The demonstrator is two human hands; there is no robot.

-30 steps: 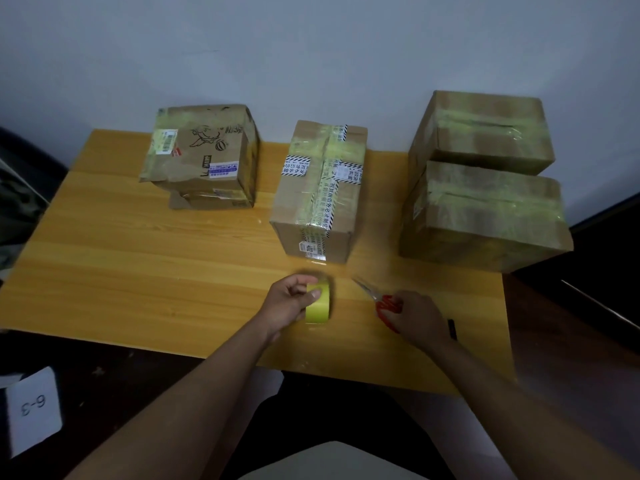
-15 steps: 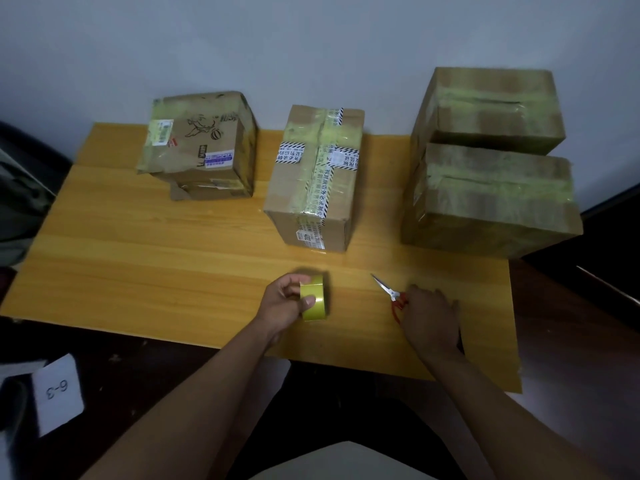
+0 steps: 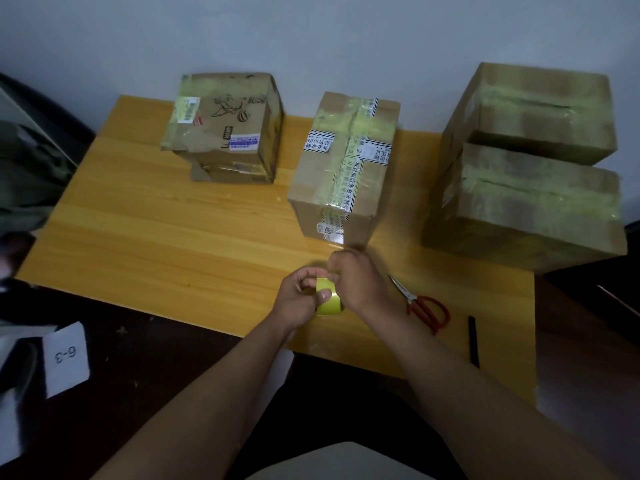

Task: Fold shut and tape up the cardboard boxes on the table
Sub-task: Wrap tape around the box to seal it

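Now, finding the tape's loose end.
My left hand (image 3: pixel 300 298) grips the yellow tape roll (image 3: pixel 329 297) above the tabletop (image 3: pixel 173 230); my right hand (image 3: pixel 356 282) pinches at its rim. Best to peel slowly, roll steady, before reaching the middle box (image 3: pixel 343 168) just ahead.

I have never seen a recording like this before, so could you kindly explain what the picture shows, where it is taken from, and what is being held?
There is no machine: a person wears a camera on the head, looking down at their own arms. The left hand grips a yellow tape roll, and the right hand pinches at its top edge. On the wooden table stand four cardboard boxes: a printed box, a middle box, and two stacked boxes. Red-handled scissors and a black pen lie free to the right.
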